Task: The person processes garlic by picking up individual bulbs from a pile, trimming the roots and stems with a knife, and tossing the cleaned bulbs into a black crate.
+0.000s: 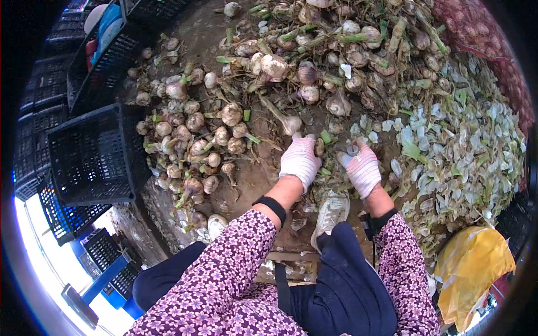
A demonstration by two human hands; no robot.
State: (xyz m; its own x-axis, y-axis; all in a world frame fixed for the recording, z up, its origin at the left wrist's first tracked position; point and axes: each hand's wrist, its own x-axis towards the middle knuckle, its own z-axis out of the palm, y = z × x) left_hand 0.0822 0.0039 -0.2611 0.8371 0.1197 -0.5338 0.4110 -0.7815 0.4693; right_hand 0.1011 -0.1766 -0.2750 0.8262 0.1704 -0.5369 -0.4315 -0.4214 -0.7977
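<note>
My left hand, in a white striped knit glove, has its fingers curled closed at the lower end of a garlic bulb. That bulb's long stem points up and left. A small brownish piece lies by the thumb side. My right hand, gloved alike, is closed around a small tool with a round grey metal end; the rest of it is hidden by the fingers. Between the hands are cut green stem pieces. Trimmed garlic bulbs lie in a heap left of my left hand.
Untrimmed garlic with stems is piled ahead. Papery peelings cover the ground at right, beside a red mesh sack. Black plastic crates stand at left. A yellow bag is at lower right. My shoe is below my hands.
</note>
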